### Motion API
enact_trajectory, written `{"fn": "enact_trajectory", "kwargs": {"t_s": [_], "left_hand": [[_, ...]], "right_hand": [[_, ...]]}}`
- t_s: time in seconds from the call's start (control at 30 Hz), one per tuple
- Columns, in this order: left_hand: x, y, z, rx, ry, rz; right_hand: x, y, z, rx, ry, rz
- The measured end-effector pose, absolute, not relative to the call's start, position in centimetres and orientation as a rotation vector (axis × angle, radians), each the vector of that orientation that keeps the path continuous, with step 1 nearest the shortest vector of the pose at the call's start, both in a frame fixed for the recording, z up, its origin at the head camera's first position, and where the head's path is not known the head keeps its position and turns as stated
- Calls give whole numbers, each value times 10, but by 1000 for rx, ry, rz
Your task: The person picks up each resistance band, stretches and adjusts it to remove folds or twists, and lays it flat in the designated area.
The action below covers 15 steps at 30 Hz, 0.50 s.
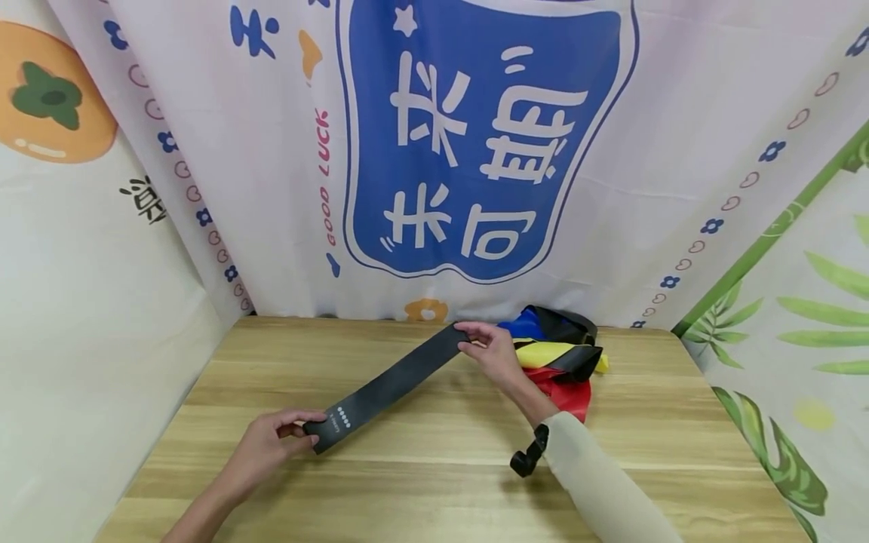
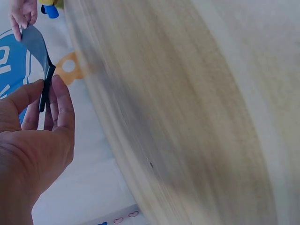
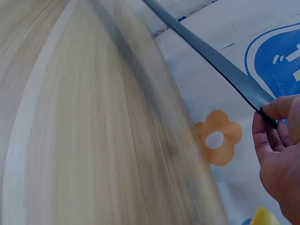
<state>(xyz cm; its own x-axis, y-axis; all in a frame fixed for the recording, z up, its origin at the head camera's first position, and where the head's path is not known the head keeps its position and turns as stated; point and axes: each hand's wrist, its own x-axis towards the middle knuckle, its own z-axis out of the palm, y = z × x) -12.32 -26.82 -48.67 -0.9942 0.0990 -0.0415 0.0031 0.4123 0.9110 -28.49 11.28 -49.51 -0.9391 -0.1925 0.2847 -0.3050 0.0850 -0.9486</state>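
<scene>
A black resistance band [image 1: 397, 385] with white dots and small lettering near one end is stretched out flat above the table, running diagonally in the head view. My left hand [image 1: 266, 449] pinches its near, lettered end between thumb and fingers. At the far end, my right hand [image 1: 494, 353] pinches the other tip. In the left wrist view the band [image 2: 36, 43] bends slightly past my left fingers. The right wrist view shows the band [image 3: 211, 56] running taut away from my right hand [image 3: 283, 150].
Beyond my right forearm, several crumpled bands lie in a pile: blue [image 1: 524, 326], yellow [image 1: 543, 353], red [image 1: 566, 396] and some black. The wooden table [image 1: 407, 490] ends at a printed curtain [image 1: 645, 188]. A black strap [image 1: 529, 452] hangs at my right wrist.
</scene>
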Motion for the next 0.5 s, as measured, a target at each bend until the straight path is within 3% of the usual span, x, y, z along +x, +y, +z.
{"fn": "enact_trajectory", "kwargs": {"t_s": [0.5], "left_hand": [[-104,-275,-501,184,2250,1726]], "right_hand": [[-292,84,-498,443,-2357,1907]]}}
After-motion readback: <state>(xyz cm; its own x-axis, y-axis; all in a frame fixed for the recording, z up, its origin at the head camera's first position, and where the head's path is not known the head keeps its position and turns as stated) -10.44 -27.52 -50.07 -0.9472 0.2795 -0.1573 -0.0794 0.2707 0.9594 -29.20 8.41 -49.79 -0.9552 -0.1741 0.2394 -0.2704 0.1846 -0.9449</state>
